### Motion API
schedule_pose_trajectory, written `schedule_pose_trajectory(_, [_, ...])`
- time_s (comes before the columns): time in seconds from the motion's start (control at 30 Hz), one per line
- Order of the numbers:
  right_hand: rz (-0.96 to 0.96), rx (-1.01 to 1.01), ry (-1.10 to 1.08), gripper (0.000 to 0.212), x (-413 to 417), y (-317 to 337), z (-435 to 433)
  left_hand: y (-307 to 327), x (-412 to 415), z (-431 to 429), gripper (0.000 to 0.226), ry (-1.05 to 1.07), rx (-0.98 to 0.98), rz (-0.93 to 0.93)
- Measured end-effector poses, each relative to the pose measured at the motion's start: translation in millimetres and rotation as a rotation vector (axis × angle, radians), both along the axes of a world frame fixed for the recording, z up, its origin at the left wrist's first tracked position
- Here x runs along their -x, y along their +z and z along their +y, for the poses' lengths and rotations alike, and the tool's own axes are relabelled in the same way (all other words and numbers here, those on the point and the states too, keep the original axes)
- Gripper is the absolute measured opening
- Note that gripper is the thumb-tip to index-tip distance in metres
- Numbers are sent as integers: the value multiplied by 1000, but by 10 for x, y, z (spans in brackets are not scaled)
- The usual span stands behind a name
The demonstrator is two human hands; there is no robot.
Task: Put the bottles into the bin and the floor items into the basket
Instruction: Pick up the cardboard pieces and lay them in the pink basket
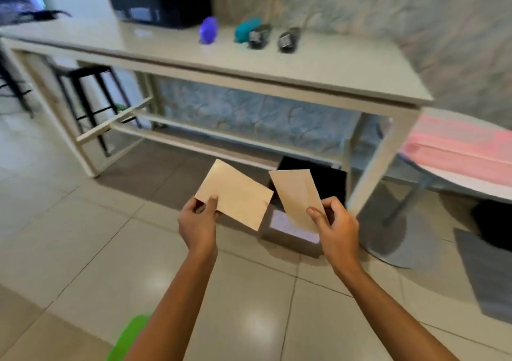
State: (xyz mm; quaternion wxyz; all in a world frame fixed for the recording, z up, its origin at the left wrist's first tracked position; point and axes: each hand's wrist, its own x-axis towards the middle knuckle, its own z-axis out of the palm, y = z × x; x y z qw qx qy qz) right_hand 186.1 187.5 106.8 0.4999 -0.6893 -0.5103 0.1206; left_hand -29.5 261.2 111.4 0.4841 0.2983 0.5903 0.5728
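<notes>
Fingers (212, 204) of both hands pinching tan envelopes, glossy tiled floor (83, 250), white table (304, 64)

Two envelopes (235, 194) (297, 197), perhaps four blurred bottles (208, 30) (246, 29) (259, 36) (289, 39), one table (332, 70)

I hold two tan envelopes, one (235, 193) flat and tilted, the other (297, 196) upright above a small box-like basket (291, 236) on the floor; four bottles, purple (208, 30), teal (246, 29) and two dark (259, 36) (289, 39), lie on the surface (332, 67).
</notes>
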Motion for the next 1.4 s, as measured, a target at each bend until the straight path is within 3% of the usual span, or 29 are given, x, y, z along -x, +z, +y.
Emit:
schedule_pose_trajectory(0.3, [17, -108, -317, 11, -2241, 337, -883, 300, -2406, -386, 6, -279, -82, 18])
schedule_pose_trajectory(0.4, [-5, -100, -410, 16, -2876, 407, -1118, 386, -3160, -501, 16, -362, -105, 2])
schedule_pose_trajectory(0.57, [49, -150, -520, 11, -3688, 528, -1337, 519, -4125, -651, 10, -430, -204, 91])
schedule_pose_trajectory(0.67, [78, -172, -588, 12, -4077, 536, -1324, 610, -4567, -568, 27, -462, -266, 179])
schedule_pose_trajectory(0.9, [183, -92, -605, 15, -4979, 444, -802, 584, -5526, 217, 28, -570, -420, 341])
schedule_pose_trajectory(1.2, [285, -51, -736, 23, -6055, 424, 325, 419, -6739, 1616, 26, -809, -328, 448])
schedule_pose_trajectory(1.4, [385, 19, -799, 31, -6660, 299, 851, 382, -7463, 2216, 32, -852, -317, 477])
